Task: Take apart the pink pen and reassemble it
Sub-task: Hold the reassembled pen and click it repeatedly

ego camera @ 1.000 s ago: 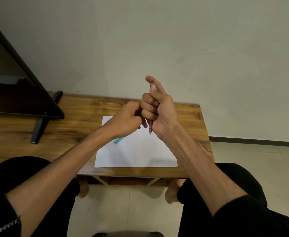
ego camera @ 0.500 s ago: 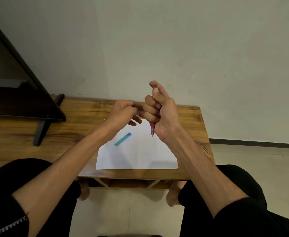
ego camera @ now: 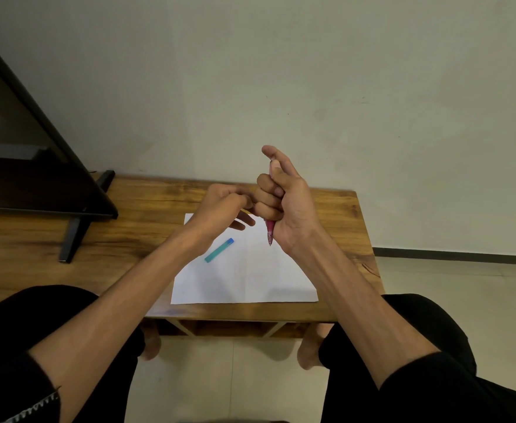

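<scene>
Pink plastic shows at both ends of the right hand (ego camera: 287, 206): the pen (ego camera: 270, 232) is held in a closed fist, its long axis close to upright, the writing tip pointing down below the heel of the palm and the paler top end poking up between the thumb and the raised forefinger. The middle of the barrel is hidden inside the curled fingers. The pen hangs in the air above the far right part of a white sheet of paper (ego camera: 250, 279), not touching it. The left hand (ego camera: 220, 206) sits just to the left of the right one, its knuckles touching or nearly touching the right hand's curled fingers; its fingers are loosely curled, with two fingertips sticking out below toward the pen. Whether it is pinching some small part cannot be told, since the back of the hand hides the fingertips. Below the left hand, on the paper, lies a short teal piece with a blue end (ego camera: 219, 250), slanted so that the blue end points up and to the right, toward the pen tip, well clear of both hands. The paper rests on a wooden bench (ego camera: 336, 215), and far to the left of the hands a dark screen (ego camera: 22, 166) stands on a black foot.
</scene>
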